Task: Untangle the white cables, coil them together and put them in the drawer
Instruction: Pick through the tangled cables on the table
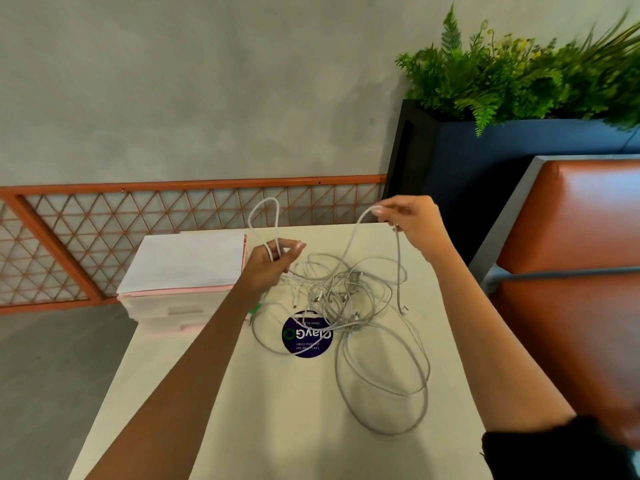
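Nearest us, wide loops of the white cables (349, 317) spread over the pale table (242, 410), the knot of the tangle lying partly across a round dark sticker (307, 337). Our left hand (268, 268) is closed around a raised loop at the far left of the tangle. Our right hand (410, 220), lifted at the far right, pinches another strand between its fingertips. A plastic drawer box (180, 271) stands left of the table.
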`<state>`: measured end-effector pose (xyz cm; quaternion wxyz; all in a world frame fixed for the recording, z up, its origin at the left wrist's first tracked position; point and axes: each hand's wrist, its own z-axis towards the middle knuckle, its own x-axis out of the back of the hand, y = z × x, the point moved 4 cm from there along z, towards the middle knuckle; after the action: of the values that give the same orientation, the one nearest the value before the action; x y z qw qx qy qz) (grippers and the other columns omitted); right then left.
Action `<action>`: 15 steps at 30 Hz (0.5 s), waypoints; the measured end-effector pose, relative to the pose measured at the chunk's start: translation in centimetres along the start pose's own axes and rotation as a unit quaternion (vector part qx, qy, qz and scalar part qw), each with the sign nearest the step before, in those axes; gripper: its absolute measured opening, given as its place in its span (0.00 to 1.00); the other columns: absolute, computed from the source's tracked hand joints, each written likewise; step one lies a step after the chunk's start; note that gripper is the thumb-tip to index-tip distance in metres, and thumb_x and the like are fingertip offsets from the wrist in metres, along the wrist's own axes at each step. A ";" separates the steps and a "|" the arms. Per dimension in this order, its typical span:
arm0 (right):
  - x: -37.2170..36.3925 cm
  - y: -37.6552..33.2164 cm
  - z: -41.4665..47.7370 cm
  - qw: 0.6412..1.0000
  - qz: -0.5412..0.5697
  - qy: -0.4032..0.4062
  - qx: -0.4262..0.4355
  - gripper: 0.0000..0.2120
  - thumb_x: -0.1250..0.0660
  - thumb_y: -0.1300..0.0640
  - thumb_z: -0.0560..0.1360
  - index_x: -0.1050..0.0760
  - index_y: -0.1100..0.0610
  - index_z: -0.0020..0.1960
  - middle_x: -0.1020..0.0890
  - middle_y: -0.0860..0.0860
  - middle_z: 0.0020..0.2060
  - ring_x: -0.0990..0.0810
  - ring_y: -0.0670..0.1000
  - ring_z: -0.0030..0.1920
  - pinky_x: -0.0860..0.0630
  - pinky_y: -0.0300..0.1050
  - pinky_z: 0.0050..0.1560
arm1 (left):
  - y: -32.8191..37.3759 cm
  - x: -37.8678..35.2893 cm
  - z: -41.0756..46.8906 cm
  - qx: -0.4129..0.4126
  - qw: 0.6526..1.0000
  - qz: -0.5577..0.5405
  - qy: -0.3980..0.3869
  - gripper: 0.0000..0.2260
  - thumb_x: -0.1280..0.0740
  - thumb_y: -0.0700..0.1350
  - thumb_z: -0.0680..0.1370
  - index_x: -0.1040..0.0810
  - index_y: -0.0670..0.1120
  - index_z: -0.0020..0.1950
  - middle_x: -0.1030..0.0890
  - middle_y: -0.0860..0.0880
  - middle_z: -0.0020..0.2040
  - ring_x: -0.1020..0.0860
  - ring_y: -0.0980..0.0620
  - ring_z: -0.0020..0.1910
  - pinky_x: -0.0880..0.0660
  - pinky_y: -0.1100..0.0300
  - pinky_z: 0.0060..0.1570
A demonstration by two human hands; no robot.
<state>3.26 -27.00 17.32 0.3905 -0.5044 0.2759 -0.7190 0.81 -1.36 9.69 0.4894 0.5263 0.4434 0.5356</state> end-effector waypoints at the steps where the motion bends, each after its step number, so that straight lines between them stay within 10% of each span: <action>1: -0.1 -1.1 0.2 1.000 0.006 -0.010 0.010 0.10 0.29 0.55 0.73 0.17 0.58 0.52 0.17 0.52 0.37 0.23 0.41 0.34 0.24 0.34 0.39 | 0.0 -0.6 0.0 0.009 1.000 -0.009 -0.013 0.13 0.32 0.48 0.77 0.19 0.41 0.56 0.32 0.45 0.32 0.37 0.60 0.23 0.42 0.69 0.23; 15: -3.1 0.6 -6.0 0.928 0.016 -0.353 -0.117 0.07 0.27 0.59 0.71 0.16 0.56 0.48 0.15 0.51 0.39 0.20 0.43 0.38 0.24 0.34 0.39 | -4.1 0.1 -3.9 0.141 0.973 0.038 -0.176 0.22 0.50 0.57 0.82 0.24 0.43 0.50 0.22 0.49 0.36 0.32 0.57 0.27 0.44 0.68 0.21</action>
<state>-1.61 -24.71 13.23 0.4123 -0.7630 0.2106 -0.4511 -2.82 -0.57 5.41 0.4597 0.6927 0.4007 0.3850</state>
